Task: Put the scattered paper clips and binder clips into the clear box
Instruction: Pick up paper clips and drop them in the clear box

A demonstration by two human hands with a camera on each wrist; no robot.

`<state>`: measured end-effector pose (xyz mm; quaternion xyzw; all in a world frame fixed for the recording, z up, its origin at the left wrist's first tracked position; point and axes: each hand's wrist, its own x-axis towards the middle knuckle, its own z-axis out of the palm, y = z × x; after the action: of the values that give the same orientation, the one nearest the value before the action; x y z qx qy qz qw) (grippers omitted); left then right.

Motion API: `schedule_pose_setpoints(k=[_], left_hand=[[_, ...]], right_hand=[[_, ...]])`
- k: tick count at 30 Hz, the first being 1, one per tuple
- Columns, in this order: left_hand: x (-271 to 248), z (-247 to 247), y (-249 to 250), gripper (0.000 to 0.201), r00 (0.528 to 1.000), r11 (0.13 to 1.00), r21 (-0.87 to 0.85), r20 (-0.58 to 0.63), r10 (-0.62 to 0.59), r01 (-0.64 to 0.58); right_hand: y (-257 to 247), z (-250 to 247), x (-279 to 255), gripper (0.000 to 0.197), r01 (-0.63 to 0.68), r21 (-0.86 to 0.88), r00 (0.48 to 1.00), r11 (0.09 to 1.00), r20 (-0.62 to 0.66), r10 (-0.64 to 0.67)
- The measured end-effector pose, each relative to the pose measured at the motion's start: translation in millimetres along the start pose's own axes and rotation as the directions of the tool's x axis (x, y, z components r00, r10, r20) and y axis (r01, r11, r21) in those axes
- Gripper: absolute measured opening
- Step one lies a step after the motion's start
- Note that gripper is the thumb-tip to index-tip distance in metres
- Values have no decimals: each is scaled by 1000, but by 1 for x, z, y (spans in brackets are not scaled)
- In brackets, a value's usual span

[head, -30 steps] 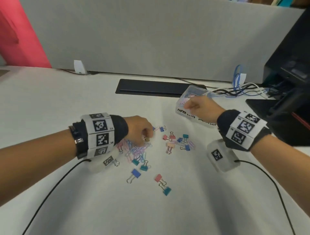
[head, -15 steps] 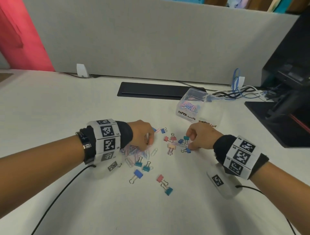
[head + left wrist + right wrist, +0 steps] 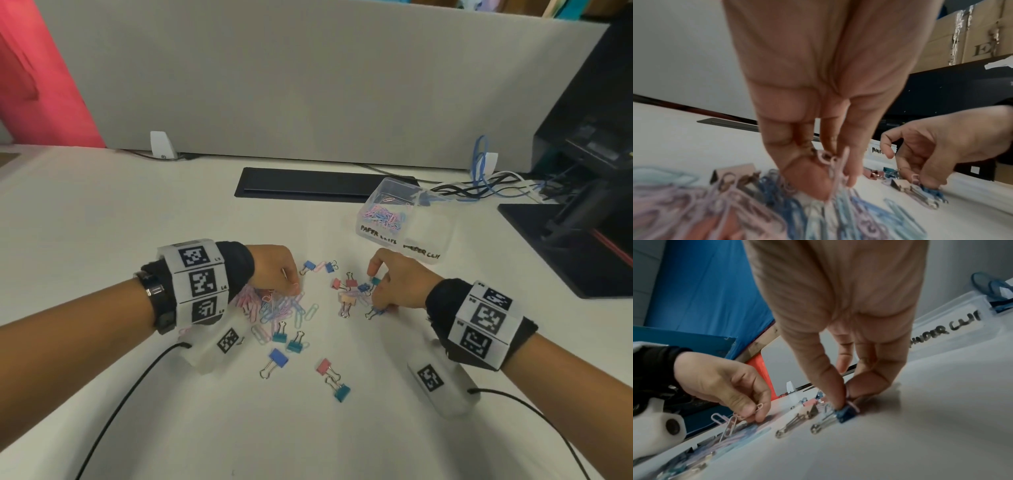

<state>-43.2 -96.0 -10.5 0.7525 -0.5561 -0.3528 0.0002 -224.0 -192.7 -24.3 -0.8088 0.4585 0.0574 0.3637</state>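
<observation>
A pile of pastel paper clips point(image 3: 281, 308) lies on the white desk under my left hand point(image 3: 294, 287). Its thumb and fingertips pinch a few pink paper clips point(image 3: 835, 164) just above the pile. My right hand point(image 3: 375, 294) is down among a cluster of binder clips point(image 3: 349, 291); thumb and forefinger pinch a pink paper clip point(image 3: 854, 406) lying against a blue binder clip point(image 3: 845, 414). The clear box point(image 3: 428, 236) stands beyond the right hand. Its left compartment holds paper clips; the right one looks empty.
More binder clips lie loose nearer to me: blue point(image 3: 277, 358), pink point(image 3: 323, 366), teal point(image 3: 342, 392). A black cable slot point(image 3: 308, 185) and tangled cables point(image 3: 486, 188) sit at the back. Black equipment point(image 3: 582, 205) stands at the right, and a grey partition point(image 3: 308, 85) stands behind the desk.
My right hand left the clear box, came back down to the binder clip cluster and closed its fingertips there. The left hand stayed at the paper clip pile, shifting slightly.
</observation>
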Motion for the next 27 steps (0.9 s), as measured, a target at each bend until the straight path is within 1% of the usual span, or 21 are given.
schedule_pose_setpoints(k=[4,8,10,11,12,13,14,15,16,17,18,19,20,21,22,23,24,26,27], left_hand=[[-3,-1,-4,28,1000,999,-27,-1,-29,29],[-6,-6,-7,29,999,995,-94,-29,-31,28],[-8,-9,-6,30,997,996,-84,-67,-29,24],[-8,-10,-6,30,995,998,-63,-98,-29,23],[-9,-11,-5,29,990,999,-48,-136,-27,20],[-10,-12,-5,28,984,999,-47,-178,-18,10],[-10,-14,-4,27,977,998,-67,-212,-7,-7],[-10,-15,-4,27,973,992,-126,-230,0,-30],[-10,-15,-4,25,975,972,-226,-224,4,-56],[-11,-15,-3,23,980,937,-342,-197,5,-73],[-13,-14,-1,21,986,892,-446,-165,-1,-73],[-14,-14,1,20,991,847,-529,-132,-18,-55],[-16,-13,2,20,994,809,-587,-100,-37,-29],[-17,-12,4,24,996,790,-613,-68,-52,0],[-18,-10,6,29,997,791,-611,-43,-70,29],[-19,-8,8,31,995,822,-567,-32,-94,59],[-19,-6,9,30,993,875,-476,-29,-113,86],[-18,-1,11,27,992,976,-182,-15,-123,118],[-18,2,12,26,992,990,-53,-5,-128,128]], right_hand=[[4,-8,-2,38,-15,154,999,988,-31,20],[8,-18,-1,27,-12,346,999,938,-45,29],[7,-20,-3,22,-11,452,999,892,-22,24],[6,-20,-3,23,-20,489,1000,872,-6,26],[5,-20,-4,26,-27,487,1000,873,3,29],[5,-19,-3,29,-28,452,999,891,-4,33],[3,-17,-4,31,-31,378,999,925,-16,40],[1,-15,-4,32,-37,302,999,953,-19,44],[-1,-12,-6,31,-40,219,999,975,-21,46],[-2,-8,-5,30,-43,158,998,987,-31,49],[-4,-6,-7,31,-81,100,996,992,-40,85],[-6,-3,-7,33,-96,-15,995,995,-38,95],[-6,0,-8,34,-64,-153,998,986,-34,60],[-7,2,-7,31,-71,-211,997,975,-18,69],[-8,3,-6,28,-73,-242,997,968,-2,75],[-9,4,-7,24,-65,-268,998,961,1,68],[-10,5,-9,25,-66,-275,998,959,-18,64],[-9,6,-8,35,-83,-318,996,944,-43,73],[-10,7,-7,38,-83,-353,996,932,-60,66]])
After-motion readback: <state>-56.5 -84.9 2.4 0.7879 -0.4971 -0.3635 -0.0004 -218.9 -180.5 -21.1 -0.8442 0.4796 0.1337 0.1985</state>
